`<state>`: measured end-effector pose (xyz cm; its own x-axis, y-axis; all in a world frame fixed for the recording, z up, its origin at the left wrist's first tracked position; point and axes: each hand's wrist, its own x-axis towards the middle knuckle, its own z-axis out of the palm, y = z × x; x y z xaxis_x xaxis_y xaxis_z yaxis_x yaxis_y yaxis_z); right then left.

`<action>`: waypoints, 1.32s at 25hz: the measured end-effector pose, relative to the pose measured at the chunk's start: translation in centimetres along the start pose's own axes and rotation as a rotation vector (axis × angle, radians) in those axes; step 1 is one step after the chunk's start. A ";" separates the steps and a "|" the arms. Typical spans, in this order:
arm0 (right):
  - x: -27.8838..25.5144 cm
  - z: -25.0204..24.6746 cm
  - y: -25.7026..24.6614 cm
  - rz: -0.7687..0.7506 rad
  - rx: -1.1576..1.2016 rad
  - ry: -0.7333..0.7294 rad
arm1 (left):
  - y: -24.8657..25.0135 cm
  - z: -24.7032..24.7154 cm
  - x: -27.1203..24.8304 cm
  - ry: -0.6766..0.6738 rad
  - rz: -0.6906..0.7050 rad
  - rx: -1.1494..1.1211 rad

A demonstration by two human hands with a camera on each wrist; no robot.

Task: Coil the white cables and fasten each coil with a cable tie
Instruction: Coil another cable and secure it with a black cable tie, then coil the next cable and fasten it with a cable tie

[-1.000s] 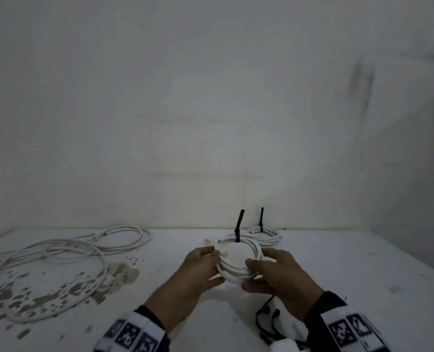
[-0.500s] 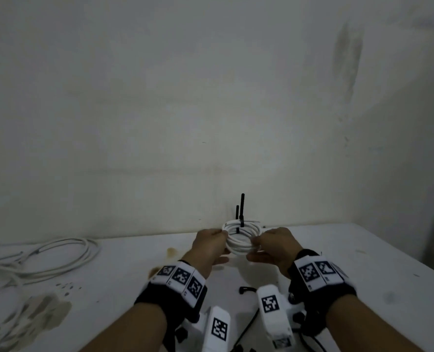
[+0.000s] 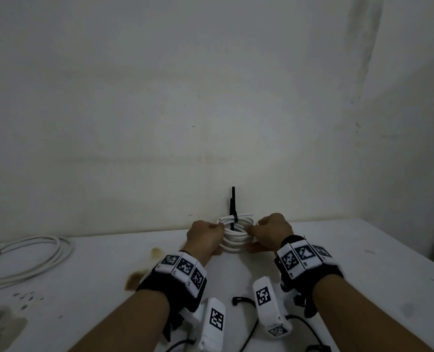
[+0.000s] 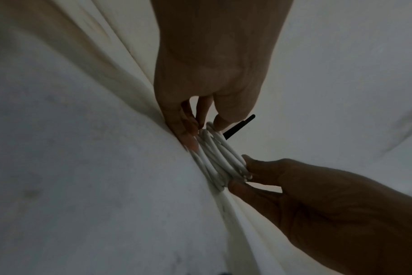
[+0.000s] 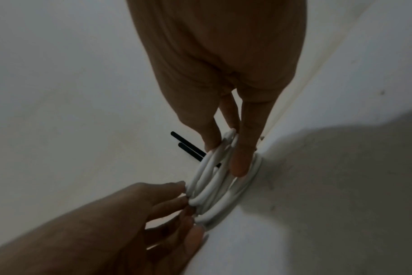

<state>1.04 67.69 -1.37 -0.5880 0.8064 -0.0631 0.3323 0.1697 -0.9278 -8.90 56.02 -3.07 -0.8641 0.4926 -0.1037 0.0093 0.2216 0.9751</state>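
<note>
while i watch, left hand (image 3: pixel 205 236) & right hand (image 3: pixel 271 231) each pinch opp. sides of the tied coil (image 3: pixel 236 233) by the wall (image 3: pixel 210 97), black tie (image 3: pixel 233 201) upright.

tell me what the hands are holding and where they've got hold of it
Both hold the tied white cable coil: left hand pinches its left side, right hand its right side, away from the black cable tie.

Both hands, the left hand (image 3: pixel 205 234) and the right hand (image 3: pixel 271 231), have carried the tied white coil (image 3: pixel 236 226) away from the person to the back of the table (image 3: pixel 363 250), right on top of the other tied coil (image 3: pixel 236 243) by the wall (image 3: pixel 210 97).
</note>
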 end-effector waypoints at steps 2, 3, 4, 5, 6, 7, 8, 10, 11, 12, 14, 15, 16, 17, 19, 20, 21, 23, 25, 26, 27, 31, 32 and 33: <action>-0.4 -0.2 -0.1 -0.033 -0.129 -0.008 | 0.0 0.1 0.3 -0.017 -0.009 -0.023; -0.6 -0.4 -0.2 -0.022 -0.189 -0.019 | 0.0 0.1 0.2 -0.028 -0.014 -0.026; -0.9 -0.6 -0.3 0.008 -0.228 -0.035 | 0.0 -0.1 0.1 -0.040 -0.020 -0.024; -1.3 -0.7 -0.4 0.039 -0.248 -0.050 | 0.1 -0.4 -0.1 -0.055 -0.028 -0.020; -2.0 -0.8 -0.7 0.043 -0.265 -0.048 | 0.3 -0.8 -0.4 -0.068 -0.037 -0.012; -2.5 -0.9 -1.0 0.014 -0.304 -0.025 | 0.4 -1.3 -0.8 -0.075 -0.038 0.010; -3.1 -0.9 -1.6 -0.037 -0.358 0.005 | 0.7 -2.0 -1.1 -0.077 -0.033 0.054; -4.5 -0.8 -3.0 -0.127 -0.481 0.012 | 1.5 -3.7 -1.9 -0.078 0.021 0.213; -5.3 -0.6 -3.9 -0.156 -0.542 -0.018 | 1.8 -4.7 -2.1 -0.082 0.069 0.321; -6.1 -0.2 -4.8 -0.186 -0.601 -0.054 | 2.1 -5.9 -2.6 -0.089 0.121 0.438; -8.2 0.8 -6.7 -0.264 -0.721 -0.108 | 2.6 -8.7 -3.3 -0.071 0.232 0.725; -9.4 1.5 -7.8 -0.316 -0.774 -0.126 | 3.0 -10.4 -4.0 -0.050 0.283 0.873; -10.6 2.3 -8.8 -0.357 -0.817 -0.144 | 3.3 -12.1 -4.9 -0.032 0.330 1.000; -11.7 3.1 -9.9 -0.397 -0.858 -0.164 | 3.6 -13.7 -5.9 -0.022 0.364 1.088; -14.7 5.4 -12.2 -0.474 -0.938 -0.205 | 4.2 -17.6 -8.3 -0.026 0.366 1.197; -16.4 7.0 -13.3 -0.509 -0.985 -0.241 | 4.2 -20.2 -9.6 -0.025 0.348 1.230; -18.2 8.9 -14.1 -0.544 -1.031 -0.288 | 3.9 -23.1 -11.0 -0.027 0.315 1.261; -21.7 13.0 -15.6 -0.627 -1.138 -0.416 | 3.1 -28.9 -13.3 -0.035 0.225 1.283; -25.2 17.6 -16.6 -0.699 -1.230 -0.609 | 1.8 -35.2 -15.8 -0.042 0.120 1.259; -26.9 20.1 -17.2 -0.736 -1.260 -0.706 | 1.1 -38.4 -17.2 -0.034 0.061 1.249; -28.3 22.3 -17.4 -0.777 -1.278 -0.779 | 0.3 -41.1 -18.4 -0.020 0.001 1.234; -33.7 31.3 -17.2 -0.888 -1.294 -0.935 | -4.1 -51.0 -23.0 0.030 -0.201 1.175; -34.6 32.9 -16.9 -0.889 -1.311 -0.966 | -5.2 -52.4 -23.8 0.036 -0.234 1.157; -35.5 34.6 -16.6 -0.888 -1.331 -0.988 | -6.3 -53.9 -24.6 0.047 -0.261 1.137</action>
<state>-9.12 16.63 3.59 -0.8838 -0.2435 -0.3995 -0.2733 0.9618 0.0184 -14.88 -2.86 3.90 -0.9239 0.2945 -0.2444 0.2536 0.9494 0.1853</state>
